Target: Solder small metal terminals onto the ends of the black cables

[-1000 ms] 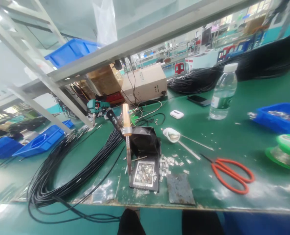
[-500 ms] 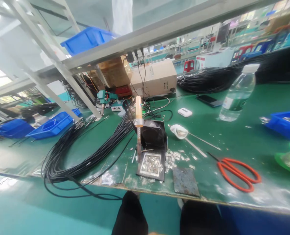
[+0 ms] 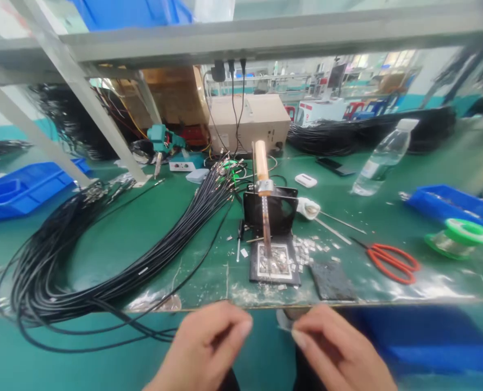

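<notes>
My left hand [image 3: 211, 342] is curled at the table's front edge, thumb against the bent fingers, with no object showing in it. Facing it, my right hand [image 3: 339, 347] has thumb and fingertips pressed together; anything between them is too small to make out. A gap separates the hands. Beyond them, a soldering iron [image 3: 262, 174] with a wooden handle points down at a white-framed square [image 3: 274, 262] of small metal pieces. Behind its tip stands a black fan [image 3: 270, 212]. A dark flat block [image 3: 333, 279] lies to the right.
A bundle of black cables [image 3: 151, 260] curves across the left and hangs over the edge. At right lie orange-handled scissors [image 3: 391, 263], a green solder spool [image 3: 461, 238], a blue tray [image 3: 457, 206] and a plastic bottle [image 3: 383, 157]. A metal shelf [image 3: 241, 43] spans above.
Both hands have come into view at the bottom. The camera view has levelled and shifted, so the cables and tools appear at new places in the picture.
</notes>
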`<state>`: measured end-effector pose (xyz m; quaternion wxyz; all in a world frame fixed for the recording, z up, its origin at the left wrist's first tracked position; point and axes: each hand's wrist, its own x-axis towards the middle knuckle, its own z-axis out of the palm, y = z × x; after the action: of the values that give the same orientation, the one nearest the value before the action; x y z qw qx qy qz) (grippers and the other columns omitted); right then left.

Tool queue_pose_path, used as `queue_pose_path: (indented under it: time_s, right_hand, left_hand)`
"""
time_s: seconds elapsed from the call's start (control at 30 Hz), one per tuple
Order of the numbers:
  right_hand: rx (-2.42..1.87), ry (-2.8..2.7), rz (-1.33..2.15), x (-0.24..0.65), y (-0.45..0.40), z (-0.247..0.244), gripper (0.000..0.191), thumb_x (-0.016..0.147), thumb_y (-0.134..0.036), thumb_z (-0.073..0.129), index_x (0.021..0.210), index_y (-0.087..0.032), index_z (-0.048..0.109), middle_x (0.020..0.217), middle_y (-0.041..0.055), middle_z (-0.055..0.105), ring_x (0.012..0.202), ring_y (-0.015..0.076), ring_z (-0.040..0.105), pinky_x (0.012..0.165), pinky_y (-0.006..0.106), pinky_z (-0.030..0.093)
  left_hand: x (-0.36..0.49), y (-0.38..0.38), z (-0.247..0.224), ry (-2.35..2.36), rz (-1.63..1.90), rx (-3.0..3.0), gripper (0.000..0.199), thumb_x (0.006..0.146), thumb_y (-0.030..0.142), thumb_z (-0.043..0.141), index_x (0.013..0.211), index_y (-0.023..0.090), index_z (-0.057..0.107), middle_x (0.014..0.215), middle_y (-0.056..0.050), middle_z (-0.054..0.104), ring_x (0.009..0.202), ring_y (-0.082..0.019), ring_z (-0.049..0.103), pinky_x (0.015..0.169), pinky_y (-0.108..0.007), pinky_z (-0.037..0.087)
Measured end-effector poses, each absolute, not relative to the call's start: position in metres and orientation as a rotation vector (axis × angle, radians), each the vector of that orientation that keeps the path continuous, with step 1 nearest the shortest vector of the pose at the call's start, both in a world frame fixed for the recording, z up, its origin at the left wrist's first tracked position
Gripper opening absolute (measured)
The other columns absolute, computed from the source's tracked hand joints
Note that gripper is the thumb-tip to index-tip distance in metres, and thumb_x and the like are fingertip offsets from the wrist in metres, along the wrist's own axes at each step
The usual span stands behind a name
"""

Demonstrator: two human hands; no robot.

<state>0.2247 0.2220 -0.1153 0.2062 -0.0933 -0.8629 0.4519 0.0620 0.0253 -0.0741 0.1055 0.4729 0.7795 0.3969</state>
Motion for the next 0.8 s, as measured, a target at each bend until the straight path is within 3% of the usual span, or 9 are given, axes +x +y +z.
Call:
queue_pose_path:
  time_s: [0.13, 0.27, 0.8]
  right_hand:
    - [-0.394, -2.199, 1.182, 0.202, 0.220, -0.099, 0.020, 0.104, -0.031, 0.062, 0.086, -0.022, 0.067, 0.082, -0.0002, 0.064, 0.070, 0.0098, 0.062, 0.064, 0.018, 0.050]
    - [-0.484, -2.015, 1.303, 0.183, 0.208, -0.106, 0.022, 0.104, -0.031, 0.061, 0.086, -0.019, 0.064, 0.081, 0.0006, 0.061, 0.060, 0.0081, 0.057, 0.056, 0.019, 0.049]
    - [-0.322, -1.966, 1.295, 0.172, 0.216, -0.120, 0.021, 0.100, -0.020, 0.061, 0.079, -0.019, 0.061, 0.075, 0.0006, 0.058, 0.063, 0.0098, 0.054, 0.057, 0.021, 0.046]
  left_hand:
    - [0.028, 0.037, -0.064, 2.549, 1.519, 1.174, 0.024, 0.101, 0.033, 0.062, 0.086, 0.022, 0.077, 0.070, 0.003, 0.069, 0.062, -0.011, 0.062, 0.062, -0.019, 0.049]
    - [0.015, 0.053, -0.076, 2.613, 1.684, 1.030, 0.024, 0.099, 0.034, 0.063, 0.088, 0.019, 0.078, 0.068, 0.001, 0.068, 0.062, -0.012, 0.060, 0.068, -0.022, 0.051]
    - [0.020, 0.054, -0.086, 2.644, 1.687, 0.864, 0.025, 0.096, 0.039, 0.066, 0.086, 0.020, 0.078, 0.067, 0.001, 0.065, 0.062, -0.014, 0.060, 0.063, -0.024, 0.048]
